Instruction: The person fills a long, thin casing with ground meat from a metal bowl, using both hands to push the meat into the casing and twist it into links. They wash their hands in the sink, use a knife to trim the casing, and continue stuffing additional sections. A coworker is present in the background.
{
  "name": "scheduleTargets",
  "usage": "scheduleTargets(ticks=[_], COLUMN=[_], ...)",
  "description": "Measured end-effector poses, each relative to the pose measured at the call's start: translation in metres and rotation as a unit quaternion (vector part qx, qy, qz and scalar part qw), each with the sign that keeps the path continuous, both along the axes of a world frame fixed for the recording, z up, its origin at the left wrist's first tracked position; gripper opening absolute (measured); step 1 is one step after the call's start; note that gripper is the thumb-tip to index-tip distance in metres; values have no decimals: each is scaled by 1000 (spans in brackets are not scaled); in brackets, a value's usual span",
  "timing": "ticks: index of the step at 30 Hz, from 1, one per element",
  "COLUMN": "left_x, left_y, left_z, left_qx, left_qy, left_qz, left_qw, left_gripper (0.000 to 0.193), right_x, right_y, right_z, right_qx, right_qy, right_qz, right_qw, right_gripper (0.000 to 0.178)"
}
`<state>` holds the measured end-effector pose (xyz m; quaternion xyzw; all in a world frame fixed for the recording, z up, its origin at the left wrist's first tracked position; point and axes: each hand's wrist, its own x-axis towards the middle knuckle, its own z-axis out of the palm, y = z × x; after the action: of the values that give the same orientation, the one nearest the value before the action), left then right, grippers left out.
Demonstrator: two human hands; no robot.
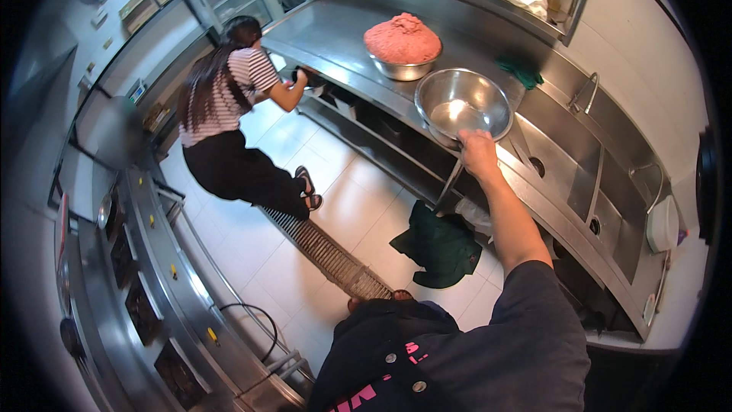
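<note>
My right hand [478, 152] is closed on the near rim of a shiny steel mixing bowl [450, 99]. Nothing shows inside the bowl, which is at the front edge of the steel counter [320, 27], by the sink. Just beyond it, to the left, stands another metal bowl [404, 71] heaped with pink minced meat [402, 38]. A dark green cloth [521, 74] lies on the counter to the right of the bowls. Of my left hand nothing can be seen.
A co-worker [229, 99] in a striped top bends at the counter's left part. Double sinks [564, 137] with a tap [591, 93] are at right. A green cloth [441, 244] lies on the tiled floor beside a drain grate [328, 252]. Stoves [141, 309] line the left.
</note>
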<state>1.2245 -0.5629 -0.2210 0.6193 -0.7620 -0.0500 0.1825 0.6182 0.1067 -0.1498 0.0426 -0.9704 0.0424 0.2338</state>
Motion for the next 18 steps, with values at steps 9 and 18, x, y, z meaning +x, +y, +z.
scheduleTargets(ticks=[9, 18], left_x=[-234, -557], left_y=[-61, 96], left_z=[-76, -88], left_qx=[273, 300], left_qy=[-110, -74], left_qz=[-194, -541], left_qw=[936, 783], left_gripper=[40, 30], right_x=[-34, -110], right_y=[35, 98], right_z=[-8, -34], right_qx=[-8, -67], right_qy=[32, 40], right_qz=[-98, -72], right_qw=[995, 994], right_gripper=[14, 20])
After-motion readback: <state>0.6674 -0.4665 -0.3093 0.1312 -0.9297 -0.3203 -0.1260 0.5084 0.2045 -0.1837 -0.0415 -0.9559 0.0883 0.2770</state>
